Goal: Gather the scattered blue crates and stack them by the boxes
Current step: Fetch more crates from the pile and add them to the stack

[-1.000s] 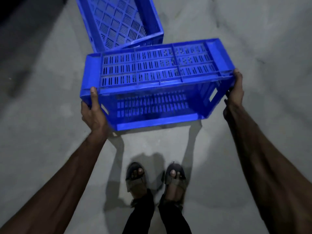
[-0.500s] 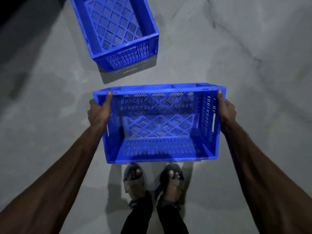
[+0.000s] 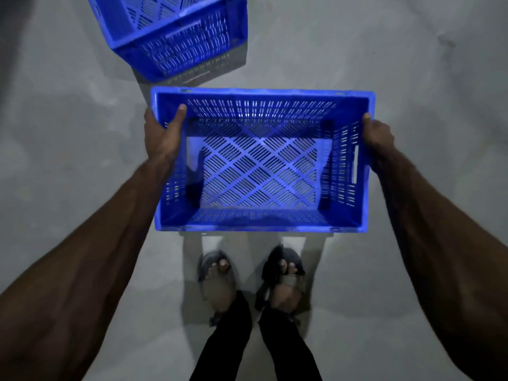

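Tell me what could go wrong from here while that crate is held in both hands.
The held crate is gripped only at its top rim by the left hand and right hand, so it might slip. It hangs just ahead of feet in open sandals, so a drop could hit toes. The second crate sits on the floor just ahead, a possible trip hazard.

Both the near crate (image 3: 261, 160) and the far crate (image 3: 176, 34) are bright blue with slotted walls and diamond-lattice bottoms, on a mottled grey floor (image 3: 412, 64), above dark sandals (image 3: 283, 273) and black trousers (image 3: 286, 345).
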